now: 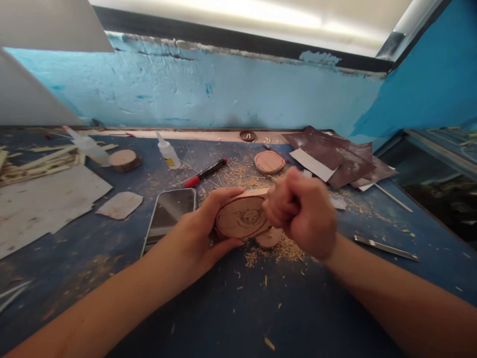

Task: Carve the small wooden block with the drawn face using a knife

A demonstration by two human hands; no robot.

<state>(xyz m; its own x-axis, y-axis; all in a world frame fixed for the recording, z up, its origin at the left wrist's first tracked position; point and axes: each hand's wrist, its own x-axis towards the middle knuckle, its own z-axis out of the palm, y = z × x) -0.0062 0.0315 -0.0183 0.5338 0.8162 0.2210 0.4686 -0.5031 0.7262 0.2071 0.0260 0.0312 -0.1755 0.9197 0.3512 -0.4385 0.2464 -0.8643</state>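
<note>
My left hand [208, 223] grips the left side of an oval wood slice [234, 219], fingers behind its top edge and thumb at the bottom. A dark line drawing and a red line around the rim mark its face, which is tilted toward me. My right hand [303, 214] is closed in a fist against the slice's right edge. Whatever tool it may hold is hidden by the fingers. Beneath the slice lies another pale round wood piece [269, 237], amid wood shavings [286, 251].
A phone [164, 214], a red-black marker [205, 173] and a glue bottle [168, 151] lie or stand at left. Behind my right hand are a red-outlined wood slice [269, 162] and brown sandpaper sheets [335, 151]. A flat metal blade [386, 248] lies at right.
</note>
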